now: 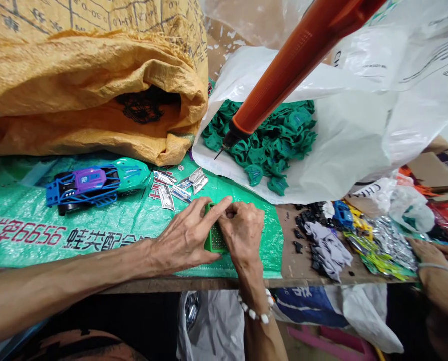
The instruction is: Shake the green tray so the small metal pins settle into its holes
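Note:
My left hand (188,235) and my right hand (242,230) meet over a small green plastic part (213,239) lying on the green woven sheet (107,225). Both hands pinch it, the left forefinger stretched across its top edge. A white bead bracelet (254,308) circles my right wrist. Just beyond the hands lie several silver sticker pieces (177,188). A blue, purple and green toy car (96,184) rests to the left.
An orange electric screwdriver (284,70) hangs tip-down over a heap of green parts (269,138) in a white plastic bag (344,140). A yellow woven sack (88,85) fills the back left. At right, small parts (344,235) and another person's hand (430,255).

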The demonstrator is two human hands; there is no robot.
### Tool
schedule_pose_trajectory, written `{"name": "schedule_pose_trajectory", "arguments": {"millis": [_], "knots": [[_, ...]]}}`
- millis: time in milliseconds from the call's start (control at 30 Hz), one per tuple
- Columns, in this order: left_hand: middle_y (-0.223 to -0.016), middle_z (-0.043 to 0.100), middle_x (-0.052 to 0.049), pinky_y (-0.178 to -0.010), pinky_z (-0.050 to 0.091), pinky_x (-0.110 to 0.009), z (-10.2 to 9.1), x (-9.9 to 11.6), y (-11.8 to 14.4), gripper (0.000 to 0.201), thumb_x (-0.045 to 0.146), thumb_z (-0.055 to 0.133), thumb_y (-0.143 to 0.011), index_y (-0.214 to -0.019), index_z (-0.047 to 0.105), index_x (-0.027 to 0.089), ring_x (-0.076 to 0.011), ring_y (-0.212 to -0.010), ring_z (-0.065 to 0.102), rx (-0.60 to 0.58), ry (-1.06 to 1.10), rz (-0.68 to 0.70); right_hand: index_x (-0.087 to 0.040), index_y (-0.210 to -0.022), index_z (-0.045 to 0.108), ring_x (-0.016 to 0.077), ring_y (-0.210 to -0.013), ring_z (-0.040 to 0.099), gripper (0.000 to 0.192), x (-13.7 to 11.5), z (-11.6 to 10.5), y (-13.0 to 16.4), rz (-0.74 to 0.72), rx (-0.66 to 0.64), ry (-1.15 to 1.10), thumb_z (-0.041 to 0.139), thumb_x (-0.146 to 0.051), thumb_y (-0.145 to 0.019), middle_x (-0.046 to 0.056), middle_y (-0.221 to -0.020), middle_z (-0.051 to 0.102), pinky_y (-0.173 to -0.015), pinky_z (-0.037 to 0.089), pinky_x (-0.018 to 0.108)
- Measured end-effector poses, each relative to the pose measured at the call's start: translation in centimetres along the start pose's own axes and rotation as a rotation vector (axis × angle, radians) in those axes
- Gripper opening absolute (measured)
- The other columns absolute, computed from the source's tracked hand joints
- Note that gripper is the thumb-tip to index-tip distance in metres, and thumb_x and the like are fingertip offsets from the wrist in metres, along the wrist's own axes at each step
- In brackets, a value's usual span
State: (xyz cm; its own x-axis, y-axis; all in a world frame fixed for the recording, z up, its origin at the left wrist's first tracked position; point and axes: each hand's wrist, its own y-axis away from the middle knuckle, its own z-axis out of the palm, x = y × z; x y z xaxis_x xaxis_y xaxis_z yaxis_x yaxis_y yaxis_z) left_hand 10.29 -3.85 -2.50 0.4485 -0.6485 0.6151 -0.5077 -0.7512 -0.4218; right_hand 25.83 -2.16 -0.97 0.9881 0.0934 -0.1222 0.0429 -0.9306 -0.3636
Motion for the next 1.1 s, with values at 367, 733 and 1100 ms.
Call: {"name": "schedule_pose_trajectory", "arguments": {"millis": [367, 733, 1100], "knots": [[-0.13, 0.046, -0.018, -0.104, 0.051, -0.048, 0.2, -0.4, 0.0, 0.106, 0.024, 0.082, -0.072, -0.156, 0.019, 0.013, -0.0335, -0.124, 0.05, -0.03, -0.004, -0.044, -0.019, -0.063, 0.062, 0.022, -0.068, 0.054, 0.022, -0.2, 0.9, 0.3, -0.078, 0.125, 0.083, 0.058, -0.022, -0.085, 0.007, -0.063, 0.066, -0.067, 0.027, 0.035], [-0.128, 0.049, -0.015, -0.101, 0.054, -0.048, 0.8, -1.5, 0.2, 0.106, 0.025, 0.078, -0.076, -0.159, 0.012, 0.02, -0.032, -0.118, 0.055, 0.003, -0.01, -0.028, -0.019, -0.066, 0.06, 0.0241, -0.071, 0.051, 0.02, -0.6, 1.5, 0.6, -0.088, 0.147, 0.154, 0.053, -0.017, -0.084, 0.007, -0.066, 0.065, -0.069, 0.027, 0.036], [-0.119, 0.049, -0.014, -0.095, 0.056, -0.047, 1.1, -1.3, -0.2, 0.132, 0.03, 0.091, -0.06, -0.157, 0.003, 0.014, -0.0321, -0.109, 0.056, -0.059, -0.029, -0.087, -0.02, -0.064, 0.059, 0.023, -0.069, 0.05, 0.021, 0.3, 1.7, 0.7, -0.147, 0.112, 0.12, 0.052, -0.018, -0.084, 0.007, -0.065, 0.065, -0.069, 0.027, 0.035]]}}
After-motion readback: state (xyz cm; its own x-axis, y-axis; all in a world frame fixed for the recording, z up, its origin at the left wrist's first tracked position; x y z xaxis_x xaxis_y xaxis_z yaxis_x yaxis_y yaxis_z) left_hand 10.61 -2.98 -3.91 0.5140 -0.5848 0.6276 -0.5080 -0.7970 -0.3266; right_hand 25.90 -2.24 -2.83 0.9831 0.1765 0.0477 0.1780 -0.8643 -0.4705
